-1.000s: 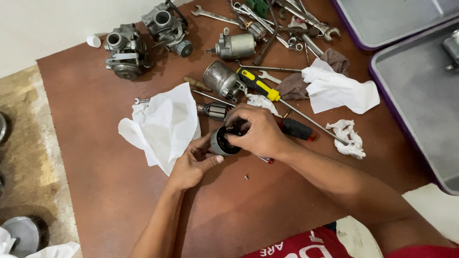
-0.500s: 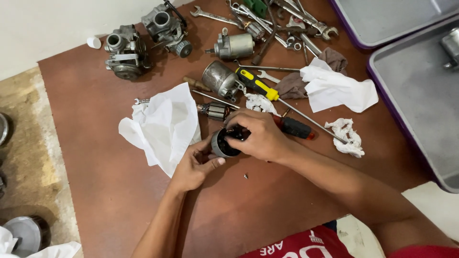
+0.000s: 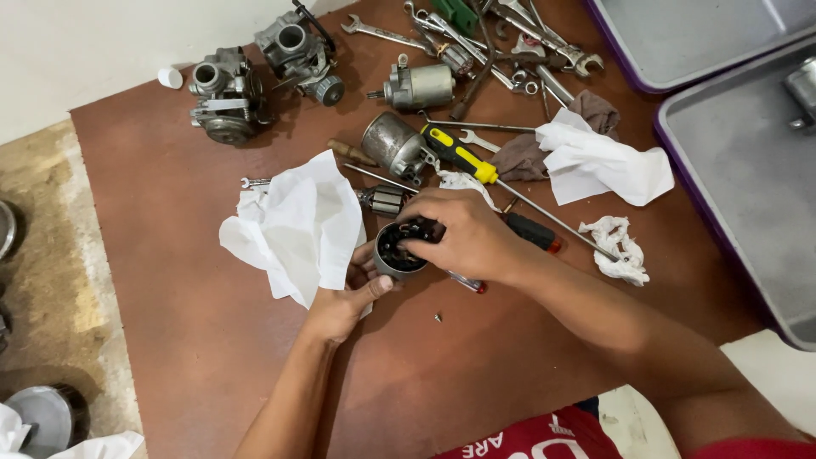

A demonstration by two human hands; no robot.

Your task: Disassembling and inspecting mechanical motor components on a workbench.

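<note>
My left hand [image 3: 347, 296] cups a small round metal motor housing [image 3: 393, 253] from below, thumb against its rim, just above the brown table [image 3: 170, 280]. My right hand [image 3: 463, 234] covers the housing from the right, fingertips pinching a dark part at its open mouth. A crumpled white tissue [image 3: 297, 225] lies right beside the left hand. A small armature [image 3: 382, 201] rests just behind the housing. A tiny screw [image 3: 438, 318] lies on the table below the hands.
Two carburetors [image 3: 255, 72] sit at the back left. A metal cylinder [image 3: 393, 144], a starter motor [image 3: 421, 85], a yellow-handled screwdriver [image 3: 463, 157], wrenches [image 3: 510, 42], rags and tissues [image 3: 595, 161] crowd the back. Grey trays [image 3: 748, 170] stand at the right.
Both hands stay on the housing; the right fingers shift slightly at its mouth. Nothing else on the table has moved.
</note>
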